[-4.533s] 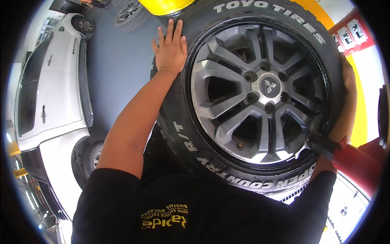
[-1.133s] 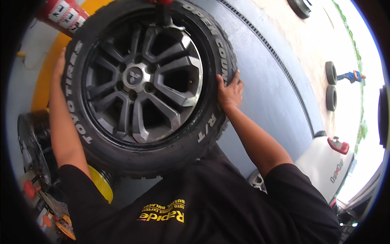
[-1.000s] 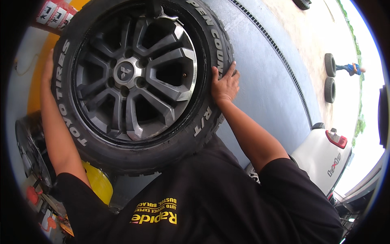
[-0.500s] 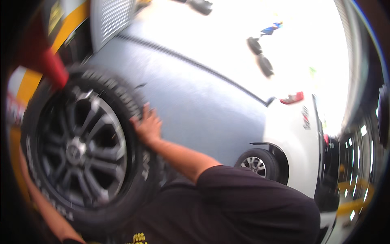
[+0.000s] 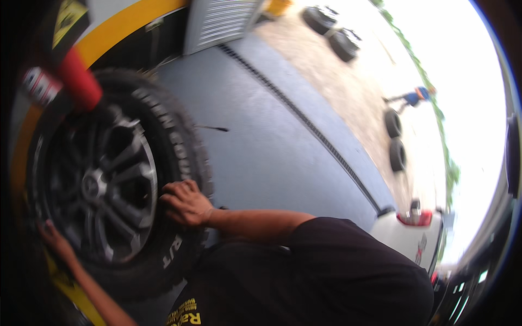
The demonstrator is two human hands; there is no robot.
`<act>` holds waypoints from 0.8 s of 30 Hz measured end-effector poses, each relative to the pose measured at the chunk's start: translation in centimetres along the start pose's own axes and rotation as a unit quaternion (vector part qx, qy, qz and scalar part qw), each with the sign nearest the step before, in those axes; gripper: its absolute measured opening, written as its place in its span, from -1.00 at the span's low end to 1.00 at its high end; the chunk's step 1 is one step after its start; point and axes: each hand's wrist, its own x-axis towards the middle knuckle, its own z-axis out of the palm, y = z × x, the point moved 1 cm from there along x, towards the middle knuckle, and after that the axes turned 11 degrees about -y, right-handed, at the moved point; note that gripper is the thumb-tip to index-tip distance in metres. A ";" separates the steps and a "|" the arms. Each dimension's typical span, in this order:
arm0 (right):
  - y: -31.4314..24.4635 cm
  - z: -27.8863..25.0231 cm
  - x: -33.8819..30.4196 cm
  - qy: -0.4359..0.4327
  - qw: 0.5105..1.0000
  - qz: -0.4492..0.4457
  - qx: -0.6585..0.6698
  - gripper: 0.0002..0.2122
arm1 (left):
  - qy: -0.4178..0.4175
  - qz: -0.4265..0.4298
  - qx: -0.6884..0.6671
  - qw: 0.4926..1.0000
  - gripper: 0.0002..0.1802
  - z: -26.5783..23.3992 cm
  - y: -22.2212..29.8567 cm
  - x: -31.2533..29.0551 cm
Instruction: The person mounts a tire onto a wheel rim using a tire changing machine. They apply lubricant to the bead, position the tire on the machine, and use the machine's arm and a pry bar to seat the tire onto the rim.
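Observation:
A large black tyre with raised white lettering is seated on a dark, spoked alloy rim, together one wheel filling the left side. My right hand grips the tyre's right sidewall, its fingers bent against the rubber near the rim edge. At the lower left, my left hand holds the tyre's sidewall, slightly blurred. A red cylindrical machine part comes down over the upper part of the wheel. Its lower end sits near the rim's upper edge, where the exact contact is hard to make out.
A thin dark rod sticks out beyond the tyre. Past the grey floor runs a drain grate. Loose tyres and a person in blue are outside. A white vehicle stands at right.
My view has swung, so the vehicle sits lower and more of the outside shows. My right hand has moved down along the sidewall, and my left hand has come into sight on the tyre.

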 end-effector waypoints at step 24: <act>20.0 -14.7 31.2 -0.247 0.911 -0.265 -0.198 -0.01 | 0.062 -0.698 0.233 0.675 -0.20 0.8 34.1 -25.2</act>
